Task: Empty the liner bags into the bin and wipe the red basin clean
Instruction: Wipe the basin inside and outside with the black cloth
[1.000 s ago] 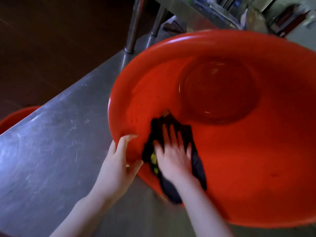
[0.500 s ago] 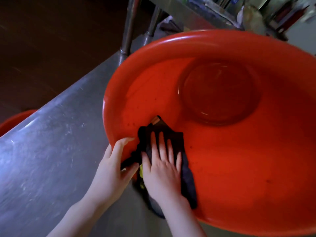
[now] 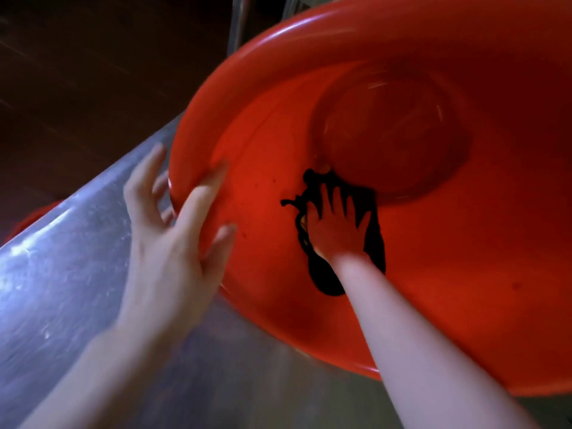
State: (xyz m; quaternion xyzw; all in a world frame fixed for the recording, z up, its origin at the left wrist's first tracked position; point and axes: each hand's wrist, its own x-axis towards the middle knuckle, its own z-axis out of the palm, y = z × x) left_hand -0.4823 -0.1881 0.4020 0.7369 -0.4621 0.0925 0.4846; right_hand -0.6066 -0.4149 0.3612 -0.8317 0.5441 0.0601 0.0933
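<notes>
While the basin [image 3: 433, 274] leans tilted on the bench [image 3: 62, 258], the right hand [image 3: 335, 230] presses a cloth [image 3: 325, 280] flat-fingered against its inner wall. The left hand [image 3: 173, 243], fingers straight, straddles the rim. It looks like light, stiff, probably slick plastic, best steadied by the rim.

No legible txt, labels, brands or nos. anywhere in view: none can be made out on the red basin [image 3: 433, 274], the dark cloth [image 3: 323, 280] or the steel tabletop [image 3: 62, 258]. Frame's motion-blurred, esp. at the edges.
</notes>
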